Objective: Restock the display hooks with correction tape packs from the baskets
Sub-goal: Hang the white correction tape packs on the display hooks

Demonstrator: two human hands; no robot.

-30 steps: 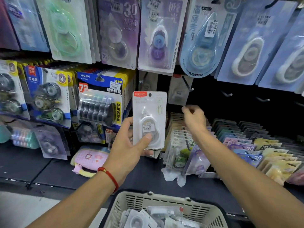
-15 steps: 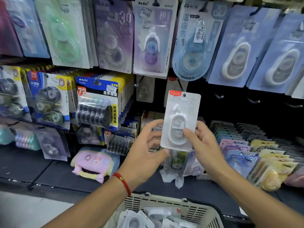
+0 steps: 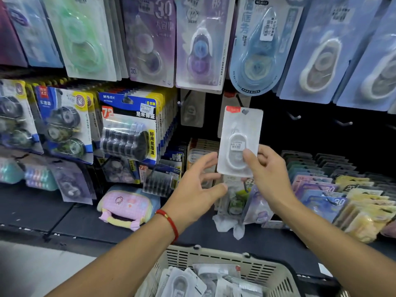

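A white correction tape pack (image 3: 239, 133) with a red top label is held upright in front of the dark display wall. My right hand (image 3: 267, 174) pinches its lower right part, thumb on the front. My left hand (image 3: 197, 187) hovers just left of the pack with fingers spread, holding nothing. Behind the pack a similar pack (image 3: 230, 97) hangs on a hook. Bare hooks (image 3: 294, 117) (image 3: 344, 123) stick out to the right. Below, a beige basket (image 3: 218, 256) holds several more white packs (image 3: 182, 282).
Large correction tape packs (image 3: 200, 43) hang in the upper row. Blue and yellow multipacks (image 3: 128, 127) hang at left. A pink pouch (image 3: 126, 206) lies on the dark shelf (image 3: 32, 209). Rows of coloured packs (image 3: 334, 187) stand at right.
The pack passed from my left hand to my right hand and rose towards the hooks. My left hand let go and opened beside it.
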